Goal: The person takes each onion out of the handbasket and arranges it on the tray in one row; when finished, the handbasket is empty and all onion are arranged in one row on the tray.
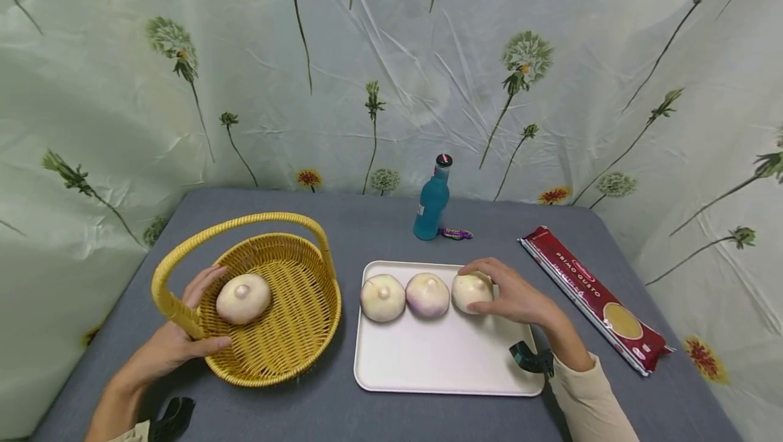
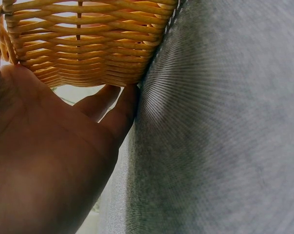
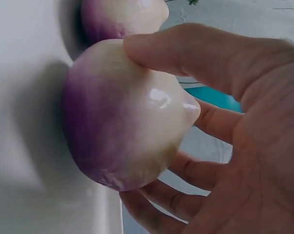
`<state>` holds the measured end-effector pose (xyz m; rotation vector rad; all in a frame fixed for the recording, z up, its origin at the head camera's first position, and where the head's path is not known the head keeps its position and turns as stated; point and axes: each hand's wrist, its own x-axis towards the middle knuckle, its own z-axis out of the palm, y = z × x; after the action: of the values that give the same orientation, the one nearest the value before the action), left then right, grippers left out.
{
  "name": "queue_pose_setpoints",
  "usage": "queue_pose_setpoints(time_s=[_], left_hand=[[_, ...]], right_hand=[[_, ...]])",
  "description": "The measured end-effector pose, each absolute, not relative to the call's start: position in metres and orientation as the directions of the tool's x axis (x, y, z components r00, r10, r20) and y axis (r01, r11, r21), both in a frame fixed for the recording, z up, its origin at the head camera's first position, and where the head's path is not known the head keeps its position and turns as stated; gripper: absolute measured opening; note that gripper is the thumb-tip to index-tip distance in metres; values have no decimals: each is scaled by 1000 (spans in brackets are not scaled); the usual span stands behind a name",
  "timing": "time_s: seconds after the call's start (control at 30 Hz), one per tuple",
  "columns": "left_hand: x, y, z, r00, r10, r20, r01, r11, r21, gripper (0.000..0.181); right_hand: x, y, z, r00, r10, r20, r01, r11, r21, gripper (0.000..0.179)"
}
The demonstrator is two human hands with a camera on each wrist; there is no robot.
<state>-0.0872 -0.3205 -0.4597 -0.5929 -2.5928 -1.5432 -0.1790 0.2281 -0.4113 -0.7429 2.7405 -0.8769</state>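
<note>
A yellow wicker basket (image 1: 306,309) with a tall arched handle stands on the left, one white turnip (image 1: 243,298) inside it. My left hand (image 1: 171,343) grips the basket's left side near the foot of the handle. In the left wrist view, its fingers (image 2: 122,112) reach along the woven wall close to the tabletop. On a white tray (image 1: 428,360), three turnips sit in a row along the far side. My right hand (image 1: 520,296) holds the rightmost turnip (image 3: 122,117), purple below and cream above, with thumb and fingers around it. The middle turnip (image 1: 427,295) and the left turnip (image 1: 383,298) are untouched.
Behind the tray stands a blue bottle (image 1: 431,204) with a dark cap, a small purple wrapped candy (image 1: 456,233) beside it. A red pasta packet (image 1: 593,299) lies slanted at the right. A flower-patterned curtain (image 1: 416,88) hangs behind the grey-covered table (image 1: 367,224).
</note>
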Motion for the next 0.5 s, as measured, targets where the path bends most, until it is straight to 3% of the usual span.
queue_pose_setpoints(time_s=[0.5], left_hand=[[-86,-322,-461,-919,294,262,368,408,835,110]], right_hand=[[-182,226,-417,-833,-552,-31,-437,691,-575,53]])
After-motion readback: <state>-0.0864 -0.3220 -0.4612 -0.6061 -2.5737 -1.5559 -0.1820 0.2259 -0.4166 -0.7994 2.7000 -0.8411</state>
